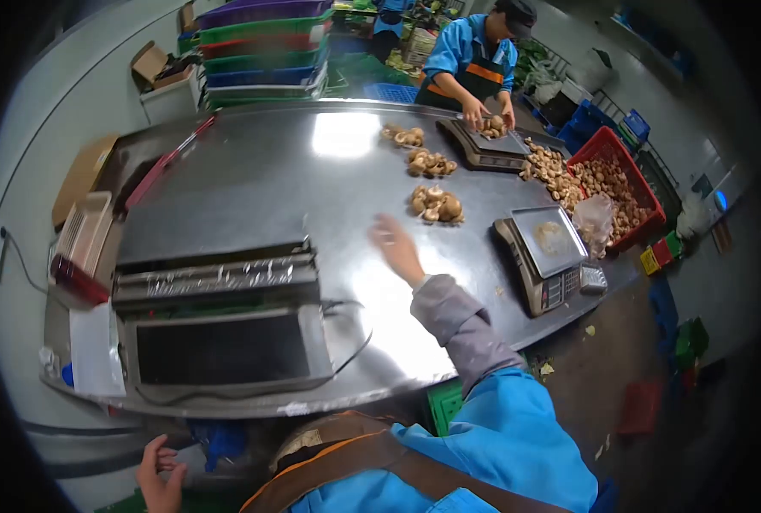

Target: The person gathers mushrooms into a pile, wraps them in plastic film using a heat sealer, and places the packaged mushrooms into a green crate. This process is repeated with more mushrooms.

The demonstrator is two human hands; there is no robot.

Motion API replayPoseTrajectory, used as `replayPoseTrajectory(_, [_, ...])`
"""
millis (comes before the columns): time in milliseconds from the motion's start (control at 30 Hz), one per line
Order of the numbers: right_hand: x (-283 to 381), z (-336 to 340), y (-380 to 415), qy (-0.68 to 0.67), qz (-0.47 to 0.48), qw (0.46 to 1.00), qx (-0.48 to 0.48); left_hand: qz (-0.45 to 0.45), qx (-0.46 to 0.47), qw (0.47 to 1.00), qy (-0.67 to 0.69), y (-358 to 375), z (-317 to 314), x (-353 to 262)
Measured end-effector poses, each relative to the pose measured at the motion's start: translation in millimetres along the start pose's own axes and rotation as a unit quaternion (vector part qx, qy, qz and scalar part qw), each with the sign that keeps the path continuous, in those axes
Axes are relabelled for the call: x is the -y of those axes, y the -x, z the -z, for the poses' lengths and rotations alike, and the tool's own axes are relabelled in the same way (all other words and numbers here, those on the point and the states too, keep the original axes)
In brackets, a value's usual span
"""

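My right hand [395,248] reaches over the metal table with fingers stretched out, somewhat blurred, and nothing visible in it. Just beyond it, to the right, lies a small pile of brown mushrooms [436,204]. Two more mushroom piles, a middle one [431,162] and a far one [403,136], sit in a row behind it. My left hand [162,474] hangs low, off the table's front edge, its fingers loosely curled and apart, holding nothing. Nearest to it on the table is a wrapping machine [226,346] with a dark flat plate and a film roll.
A digital scale [549,248] stands at the right. Across the table [252,184], a co-worker [474,60] handles mushrooms over another scale [487,154]. A red crate [645,201] of mushrooms tips beside a loose heap [551,171]. Stacked crates [265,60] rise behind. A cable [359,350] trails from the machine.
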State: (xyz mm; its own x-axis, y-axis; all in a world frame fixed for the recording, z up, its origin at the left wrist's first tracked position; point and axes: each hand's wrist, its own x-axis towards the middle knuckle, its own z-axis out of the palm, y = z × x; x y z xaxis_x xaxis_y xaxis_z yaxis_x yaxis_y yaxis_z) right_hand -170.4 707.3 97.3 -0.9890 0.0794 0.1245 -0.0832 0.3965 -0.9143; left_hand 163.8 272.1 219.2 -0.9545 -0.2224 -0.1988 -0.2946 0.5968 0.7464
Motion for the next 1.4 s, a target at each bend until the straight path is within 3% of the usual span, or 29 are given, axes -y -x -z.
replayPoseTrajectory(67, [-35, 74, -48, 0.175, 0.059, 0.981, -0.058, -0.002, 0.013, 1.0, 0.02, -35, -28, -35])
replayPoseTrajectory(100, [-88, 103, -85, 0.227, 0.086, 0.966, -0.089, 0.006, 0.044, 0.999, 0.025, -51, -40, -48])
replayPoseTrajectory(133, [-107, 129, -111, 0.118, -0.005, 0.992, -0.05, 0.015, 0.075, 0.997, 0.029, -66, -50, -62])
replayPoseTrajectory(167, [-116, 150, -132, 0.219, -0.01, 0.972, -0.078, -0.007, 0.084, 0.996, 0.008, -80, -61, -80])
replayPoseTrajectory(200, [-128, 163, -146, 0.214, -0.01, 0.974, -0.078, -0.006, 0.089, 0.996, 0.028, -91, -72, -101])
replayPoseTrajectory(267, [-120, 183, -160, 0.387, -0.132, 0.91, -0.069, 0.019, 0.098, 0.992, 0.073, -113, -95, -120])
replayPoseTrajectory(333, [-160, 189, -198, 0.367, -0.147, 0.917, -0.059, 0.051, 0.113, 0.99, 0.073, -134, -116, -148])
replayPoseTrajectory(400, [-200, 189, -218, 0.346, -0.171, 0.922, -0.04, 0.016, 0.175, 0.984, 0.011, -152, -135, -165])
replayPoseTrajectory(433, [-195, 186, -220, 0.345, -0.167, 0.923, 0.02, 0.033, 0.191, 0.981, 0.0, -162, -148, -164])
replayPoseTrajectory(467, [-186, 181, -216, 0.342, -0.163, 0.922, 0.079, 0.043, 0.197, 0.979, -0.007, -171, -161, -172])
replayPoseTrajectory(533, [-180, 165, -195, 0.293, -0.175, 0.938, 0.058, -0.037, 0.246, 0.968, 0.025, -193, -188, -200])
replayPoseTrajectory(667, [-185, 138, -117, 0.296, -0.075, 0.948, 0.094, -0.143, 0.325, 0.934, 0.025, -232, -264, -220])
replayPoseTrajectory(733, [-157, 125, -54, 0.327, -0.045, 0.941, 0.076, -0.027, 0.409, 0.895, 0.176, -241, -316, -208])
replayPoseTrajectory(767, [-148, 120, -29, 0.332, -0.042, 0.938, 0.084, 0.052, 0.403, 0.899, 0.164, -243, -338, -222])
replayPoseTrajectory(867, [-136, 111, 26, 0.335, -0.03, 0.936, 0.104, 0.055, 0.347, 0.928, 0.122, -252, -409, -181])
replayPoseTrajectory(933, [-132, 113, 51, 0.347, -0.012, 0.933, 0.1, -0.12, 0.224, 0.967, -0.033, -259, -451, -144])
replayPoseTrajectory(967, [-131, 118, 62, 0.306, -0.003, 0.947, 0.097, -0.132, 0.238, 0.961, -0.053, -259, -458, -134])
replayPoseTrajectory(1067, [-123, 145, 71, 0.293, 0.049, 0.951, 0.091, -0.18, 0.252, 0.943, -0.12, -257, -456, -147])
replayPoseTrajectory(1167, [-91, 155, 75, 0.298, 0.007, 0.945, 0.134, -0.25, 0.204, 0.942, -0.092, -244, -458, -146])
replayPoseTrajectory(1233, [-93, 152, 81, 0.276, 0.058, 0.954, 0.104, -0.256, 0.176, 0.948, -0.061, -234, -457, -147])
replayPoseTrajectory(1400, [-100, 153, 90, 0.21, 0.062, 0.974, 0.059, -0.227, 0.184, 0.955, -0.051, -219, -448, -163])
